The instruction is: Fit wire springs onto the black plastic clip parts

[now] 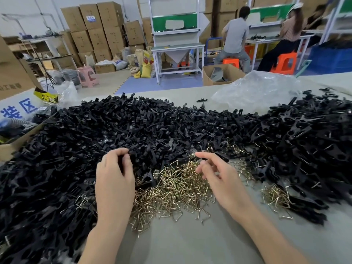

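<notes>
Head camera: left hand [114,176] curls its fingers round a black clip part [123,161] at the edge of the clip pile [152,121] — right hand [215,174] hovers loose-fingered, holding nothing, above brass-coloured wire springs [171,187] heaped on the grey table [190,241].

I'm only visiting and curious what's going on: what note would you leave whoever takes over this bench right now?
Left hand: fingers curled at the pile's near edge, gripping a black clip part.
Right hand: open, empty, above the wire springs.
Loose clip parts are heaped across the table; the right heap shows wire in places, possibly finished ones.
Left to do: fit a spring onto the held part, then work through the heap.
</notes>
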